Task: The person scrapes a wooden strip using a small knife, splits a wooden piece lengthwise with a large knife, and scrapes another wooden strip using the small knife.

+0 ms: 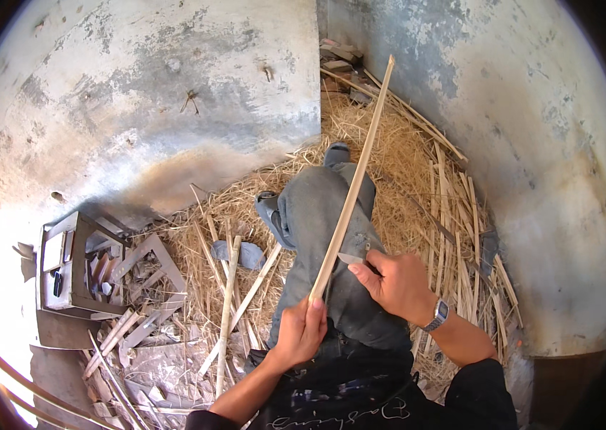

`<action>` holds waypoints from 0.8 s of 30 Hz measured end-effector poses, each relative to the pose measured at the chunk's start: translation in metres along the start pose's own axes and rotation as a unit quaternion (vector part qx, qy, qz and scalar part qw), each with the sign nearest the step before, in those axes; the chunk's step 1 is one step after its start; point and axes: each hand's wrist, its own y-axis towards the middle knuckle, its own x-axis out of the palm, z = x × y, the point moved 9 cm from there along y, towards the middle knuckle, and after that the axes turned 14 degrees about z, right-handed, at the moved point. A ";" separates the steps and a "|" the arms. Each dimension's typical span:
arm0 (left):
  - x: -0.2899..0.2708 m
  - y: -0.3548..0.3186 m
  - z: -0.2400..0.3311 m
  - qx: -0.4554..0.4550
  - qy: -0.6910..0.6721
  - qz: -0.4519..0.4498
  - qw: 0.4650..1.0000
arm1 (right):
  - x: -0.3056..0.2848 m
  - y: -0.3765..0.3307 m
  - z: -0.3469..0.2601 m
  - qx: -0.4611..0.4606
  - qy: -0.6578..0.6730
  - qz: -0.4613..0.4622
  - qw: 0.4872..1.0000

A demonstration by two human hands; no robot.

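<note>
A long pale strip of split wood, probably bamboo [357,183], slants up and away across my legs. Its near end is gripped by my left hand [301,331], fingers closed round it. My right hand [397,285], with a watch [437,314] on the wrist, is closed on a small knife whose handle is hidden in the fist. The knife blade [349,258] points left and meets the strip's right edge a little beyond my left hand. My grey trousers [317,215] lie beneath the strip.
Straw-like shavings [403,190] cover the floor around my feet. Loose strips [453,236] are piled along the right wall, and more strips [229,308] lie at the left. A wooden box-like stand [77,265] stands at the far left. A mottled wall [195,86] rises ahead.
</note>
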 end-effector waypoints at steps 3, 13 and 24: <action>0.014 0.018 0.013 0.011 -0.023 0.004 1.000 | 0.003 -0.002 -0.001 0.006 -0.005 -0.014 1.000; 0.027 0.033 0.011 -0.019 -0.030 0.016 0.999 | 0.011 -0.004 0.003 0.000 -0.036 -0.020 0.999; -0.010 -0.037 -0.025 -0.015 0.076 0.003 0.997 | 0.015 -0.001 0.011 0.007 -0.037 0.004 0.999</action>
